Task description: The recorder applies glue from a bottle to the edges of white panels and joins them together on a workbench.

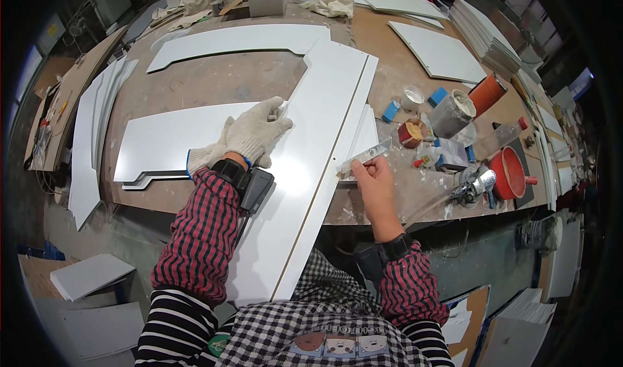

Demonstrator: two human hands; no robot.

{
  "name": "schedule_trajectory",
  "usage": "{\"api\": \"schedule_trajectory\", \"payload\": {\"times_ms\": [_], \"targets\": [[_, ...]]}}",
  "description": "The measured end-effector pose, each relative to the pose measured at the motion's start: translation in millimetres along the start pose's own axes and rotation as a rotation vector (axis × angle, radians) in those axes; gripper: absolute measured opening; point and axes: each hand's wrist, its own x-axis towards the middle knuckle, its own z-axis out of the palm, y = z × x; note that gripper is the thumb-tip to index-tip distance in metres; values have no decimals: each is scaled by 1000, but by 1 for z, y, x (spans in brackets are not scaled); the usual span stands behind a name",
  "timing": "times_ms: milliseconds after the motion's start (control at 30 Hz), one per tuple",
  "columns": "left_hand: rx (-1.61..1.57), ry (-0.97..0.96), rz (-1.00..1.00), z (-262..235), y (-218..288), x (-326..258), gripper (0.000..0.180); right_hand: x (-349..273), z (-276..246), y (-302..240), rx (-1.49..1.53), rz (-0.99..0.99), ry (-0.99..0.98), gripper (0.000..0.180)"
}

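The panel (305,179) in front of me is long, flat and white, with a smooth face so glossy that it gives back the lamp as a bright spot. A thin dark groove (322,179) runs along its right side. My left hand (250,133) wears a knitted glove of pale, soft yarn; my right hand (376,188) is bare. The strip (376,151) is narrow, thin and shiny. The desk (214,85) is brown and has stains.

The near end of the panel passes over the desk edge, toward my checked apron (311,315). On the left, a white board (162,133) lies close and leaves little room for the glove. On the right, there is a bare piece of desk between my right hand and the metal tool (477,185); beyond it stands a red bowl (509,172).

My left hand lies on the panel with bent fingers; I cannot tell if it grips something. My right hand pinches the strip between thumb and fingers, just beside the right edge of the panel. The low end of the strip comes to this edge, but whether they touch, I cannot tell.
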Motion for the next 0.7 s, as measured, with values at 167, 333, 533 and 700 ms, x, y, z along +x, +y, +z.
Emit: {"api": "schedule_trajectory", "payload": {"times_ms": [167, 333, 533, 700], "targets": [[4, 6, -19, -1, 6, -1, 64, 1, 3, 10, -29, -110, -18, 20], [64, -22, -8, -6, 10, -2, 63, -2, 5, 2, -202, -164, -3, 20], [4, 21, -5, 1, 2, -1, 63, -5, -33, -7, -79, -92, 113, 18], [-2, 24, -6, -2, 4, -4, 63, -10, -85, 3, -304, 11, 154, 21]]}}
